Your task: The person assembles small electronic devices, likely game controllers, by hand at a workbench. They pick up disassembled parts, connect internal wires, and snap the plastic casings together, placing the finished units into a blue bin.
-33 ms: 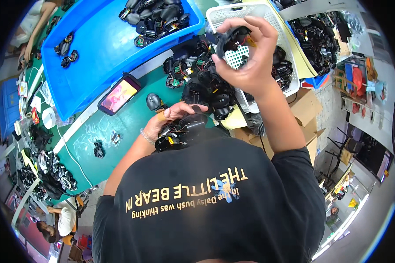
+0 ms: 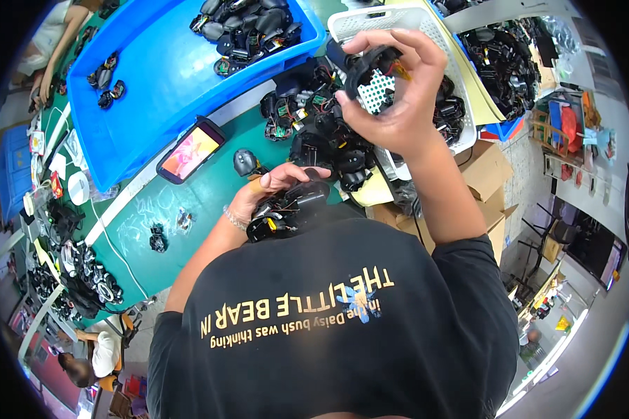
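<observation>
My right hand (image 2: 416, 105) is raised over the white perforated basket (image 2: 468, 98). Thumb and fingers grip a curved black plastic housing (image 2: 360, 73) with red and yellow wires showing. Close to my chest, my left hand (image 2: 276, 183) curls over another black housing with wires (image 2: 286, 209), partly covered by the fingers. Beyond that hand lies a heap of black wired housings (image 2: 335, 143), some with green circuit boards. A rounded dark housing (image 2: 246, 163) rests on the green table next to my left wrist.
A large blue bin (image 2: 154, 84) with black parts stands at the far left. A phone (image 2: 191, 150) with a lit screen leans against it. Cardboard boxes (image 2: 486, 178) are to the right of the table. Another person's arm (image 2: 59, 49) shows at upper left.
My right hand has shifted very slightly, and the black housing in it has tipped a little. The left hand stays where it was.
</observation>
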`<state>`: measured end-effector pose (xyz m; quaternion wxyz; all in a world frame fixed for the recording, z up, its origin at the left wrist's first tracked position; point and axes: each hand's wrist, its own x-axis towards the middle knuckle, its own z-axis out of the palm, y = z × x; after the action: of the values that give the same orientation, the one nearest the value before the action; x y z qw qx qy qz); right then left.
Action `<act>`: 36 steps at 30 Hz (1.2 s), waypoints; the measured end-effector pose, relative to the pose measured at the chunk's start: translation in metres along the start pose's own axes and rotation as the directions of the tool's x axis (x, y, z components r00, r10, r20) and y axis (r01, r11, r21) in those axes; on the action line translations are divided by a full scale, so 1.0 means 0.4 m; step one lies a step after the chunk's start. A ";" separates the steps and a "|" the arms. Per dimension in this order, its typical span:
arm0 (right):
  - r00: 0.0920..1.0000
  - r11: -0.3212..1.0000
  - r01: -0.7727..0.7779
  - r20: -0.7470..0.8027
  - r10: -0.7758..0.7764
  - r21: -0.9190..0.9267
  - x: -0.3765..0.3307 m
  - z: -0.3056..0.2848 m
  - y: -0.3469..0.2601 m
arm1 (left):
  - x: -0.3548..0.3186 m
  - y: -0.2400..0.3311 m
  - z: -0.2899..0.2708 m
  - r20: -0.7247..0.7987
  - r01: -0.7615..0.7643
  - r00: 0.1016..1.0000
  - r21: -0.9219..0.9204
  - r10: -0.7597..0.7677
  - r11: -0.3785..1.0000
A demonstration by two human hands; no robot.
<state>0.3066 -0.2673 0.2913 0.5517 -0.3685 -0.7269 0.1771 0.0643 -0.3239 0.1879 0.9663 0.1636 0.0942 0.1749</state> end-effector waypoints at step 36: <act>0.818 0.835 -0.548 0.183 0.545 -0.038 -0.125 0.073 -0.076 | -0.052 -0.012 0.022 -0.025 0.004 1.000 -0.011 -0.004 1.000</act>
<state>0.2750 -0.3197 0.2685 0.4102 -0.5389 -0.6375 0.3673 0.0486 -0.3383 0.1972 0.9663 0.1557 0.1056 0.1754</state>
